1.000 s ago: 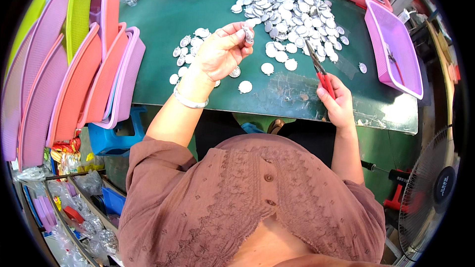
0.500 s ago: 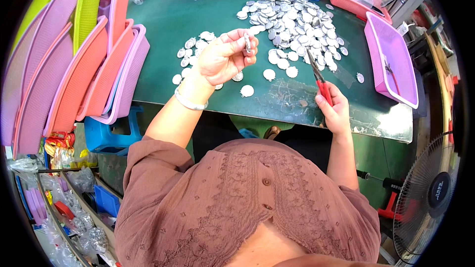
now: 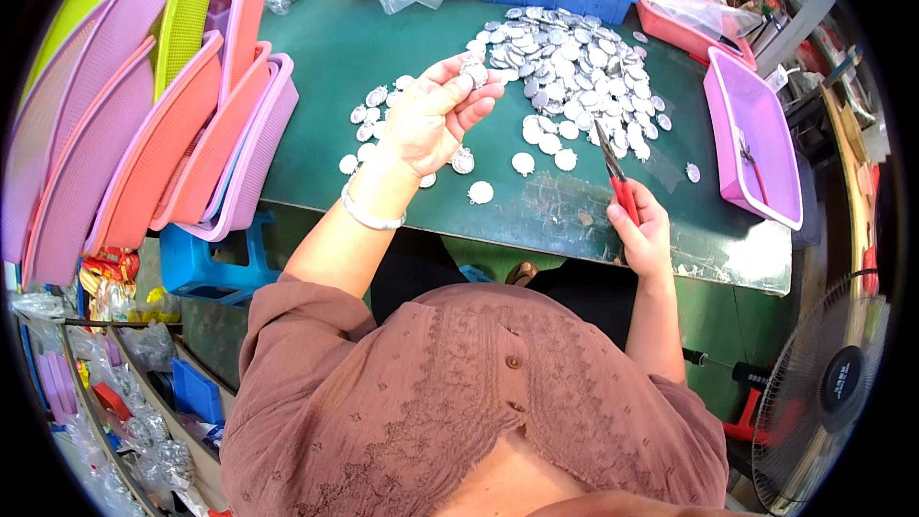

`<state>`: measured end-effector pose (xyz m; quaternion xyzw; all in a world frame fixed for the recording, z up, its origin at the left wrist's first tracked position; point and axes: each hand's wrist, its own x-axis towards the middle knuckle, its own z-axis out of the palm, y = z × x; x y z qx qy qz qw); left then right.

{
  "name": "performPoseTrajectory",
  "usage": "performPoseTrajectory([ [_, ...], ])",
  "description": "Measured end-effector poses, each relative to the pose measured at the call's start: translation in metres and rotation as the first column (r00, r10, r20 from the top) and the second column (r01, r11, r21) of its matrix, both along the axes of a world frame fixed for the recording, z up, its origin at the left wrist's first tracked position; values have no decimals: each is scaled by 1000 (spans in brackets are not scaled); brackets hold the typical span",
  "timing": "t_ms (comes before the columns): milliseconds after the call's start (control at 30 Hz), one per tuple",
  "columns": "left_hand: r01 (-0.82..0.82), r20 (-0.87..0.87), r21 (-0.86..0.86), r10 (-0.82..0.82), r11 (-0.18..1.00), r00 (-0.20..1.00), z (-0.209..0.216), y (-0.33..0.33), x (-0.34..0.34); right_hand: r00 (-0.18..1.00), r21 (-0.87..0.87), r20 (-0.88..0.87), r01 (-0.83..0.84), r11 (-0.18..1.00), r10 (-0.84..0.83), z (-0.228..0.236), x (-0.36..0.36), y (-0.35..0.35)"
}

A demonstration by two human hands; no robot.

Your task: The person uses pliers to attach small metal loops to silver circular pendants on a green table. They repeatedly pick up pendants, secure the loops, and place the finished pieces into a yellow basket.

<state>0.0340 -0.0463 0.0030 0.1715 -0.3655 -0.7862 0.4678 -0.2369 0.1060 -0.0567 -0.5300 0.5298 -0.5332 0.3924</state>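
**Silver disc (image 3: pixel 474 72) left, red pliers (image 3: pixel 623 194) right**

My left hand (image 3: pixel 433 123) pinches the disc between thumb and fingers above the green counter (image 3: pixel 311 124). My right hand (image 3: pixel 647 232) is wrapped round the pliers' red handles, their tips pointing towards the heaped discs (image 3: pixel 582 86).

On the tabletop (image 3: pixel 325 57): heaped discs (image 3: pixel 579 72) before a bin (image 3: pixel 560 0), left of a tray (image 3: pixel 737 96) with a tool (image 3: pixel 758 182) inside. Far left: baskets (image 3: pixel 263 134), near a stool (image 3: pixel 211 268).

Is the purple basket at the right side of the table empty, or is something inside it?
Not empty, but far from full: a red-handled tool lies inside the purple basket.
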Motion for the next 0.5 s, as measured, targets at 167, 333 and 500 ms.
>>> performPoseTrajectory([
  [167,-220,43,-46,222,974,974,5,2,-6,1000,-8,14,-5,1000,5,-2,-1,1],
  [333,-256,41,-60,259,965,965,6,2,-6,1000,-23,18,-14,1000,15,-6,-3,-1],
  [500,-247,43,-49,249,968,968,4,1,-3,1000,-14,0,-4,1000,4,-3,-1,-1],
])
